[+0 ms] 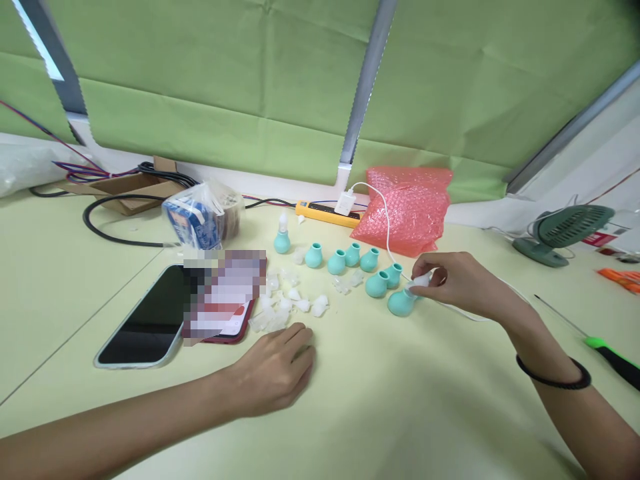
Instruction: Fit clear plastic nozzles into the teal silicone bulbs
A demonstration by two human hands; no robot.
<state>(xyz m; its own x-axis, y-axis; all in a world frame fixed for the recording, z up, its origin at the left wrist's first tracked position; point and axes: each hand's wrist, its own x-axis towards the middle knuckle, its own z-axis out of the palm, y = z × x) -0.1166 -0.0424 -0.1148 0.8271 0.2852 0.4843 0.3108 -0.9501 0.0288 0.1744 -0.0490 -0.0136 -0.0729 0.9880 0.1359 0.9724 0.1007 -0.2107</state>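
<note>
In the head view my right hand (445,283) pinches a small white plastic piece (421,280) between thumb and fingers. The piece is at the neck of a teal bulb-shaped bottle (401,303), which lies tilted; whether it sits inside the neck is hidden. Several similar open-necked teal bottles (314,255) stand behind. One teal bottle (282,243) at the back has a whitish, partly clear tip (283,222) on top. My left hand (275,367) rests on the table, fingers loosely curled, with nothing visible in it. Just beyond it lie loose white and clear plastic pieces (283,308).
To the left lie a black-screened phone (145,320) and a second phone (240,327), partly blurred. Farther back are a plastic-wrapped blue box (193,217), a yellow power strip (320,213) and red bubble wrap (407,210). A green fan (565,230) and a screwdriver (607,353) are to the right.
</note>
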